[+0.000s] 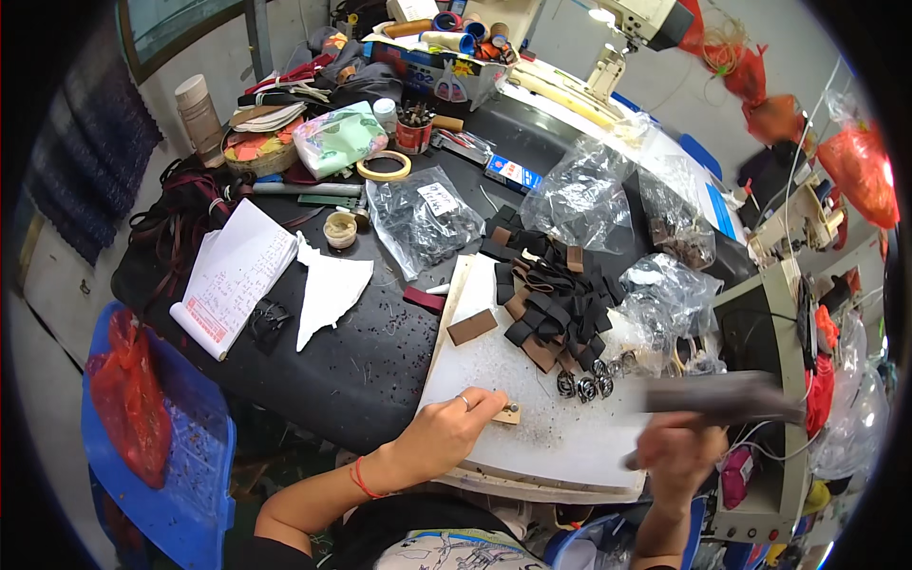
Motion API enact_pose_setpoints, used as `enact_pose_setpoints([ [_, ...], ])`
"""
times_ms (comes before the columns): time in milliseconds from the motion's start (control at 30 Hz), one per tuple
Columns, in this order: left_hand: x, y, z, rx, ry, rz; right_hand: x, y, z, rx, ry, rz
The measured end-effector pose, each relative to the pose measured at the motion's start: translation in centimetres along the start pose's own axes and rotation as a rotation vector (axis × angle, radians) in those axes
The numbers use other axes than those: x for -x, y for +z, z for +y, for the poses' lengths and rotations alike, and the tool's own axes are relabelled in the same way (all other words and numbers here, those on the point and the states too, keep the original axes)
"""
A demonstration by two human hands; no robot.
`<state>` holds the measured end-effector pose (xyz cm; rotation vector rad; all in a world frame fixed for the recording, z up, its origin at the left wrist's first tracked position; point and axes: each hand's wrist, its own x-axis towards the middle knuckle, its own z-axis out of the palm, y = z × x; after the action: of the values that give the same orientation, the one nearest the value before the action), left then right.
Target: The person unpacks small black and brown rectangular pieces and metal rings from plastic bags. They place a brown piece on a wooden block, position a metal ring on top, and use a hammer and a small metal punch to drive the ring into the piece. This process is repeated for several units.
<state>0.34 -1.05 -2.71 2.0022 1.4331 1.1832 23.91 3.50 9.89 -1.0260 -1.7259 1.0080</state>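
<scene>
My left hand [445, 435] rests on the white work board [560, 458], fingers pinched. At its fingertips are a tan leather-like piece [510, 416] and a small dark metal bit [514, 408]; exactly what the fingers grip is hidden. Over the board's right side, my right hand [679, 454] is closed around a hammer [724, 397], raised and smeared by motion. Beyond my hands lies a heap of black and brown straps [551, 309], with several dark metal buckles [586, 382] at its near edge. A flat brown strip [472, 328] sits left of the heap.
Clear plastic bags [670, 294] crowd the right of the heap. On the dark table are a notepad [237, 266], torn white paper [332, 290], a tape roll [384, 165] and a bag of dark parts [425, 220]. A blue chair [204, 446] stands left; a sewing machine [608, 71] at the back.
</scene>
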Motion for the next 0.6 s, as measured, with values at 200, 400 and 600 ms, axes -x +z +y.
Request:
enact_pose_setpoints([
  [200,-1.2,0.6,-0.7,0.050,-0.209,0.167,-0.1,-0.4,2.9,0.853,-0.090,-0.097],
  [400,-2.3,-1.4,-1.4,-0.009,-0.213,0.428,6.2,-5.6,10.4,1.100,0.068,0.268],
  [600,-2.0,-3.1,-3.3,-0.497,-0.209,0.261,4.5,-2.4,10.8,0.916,-0.168,0.277],
])
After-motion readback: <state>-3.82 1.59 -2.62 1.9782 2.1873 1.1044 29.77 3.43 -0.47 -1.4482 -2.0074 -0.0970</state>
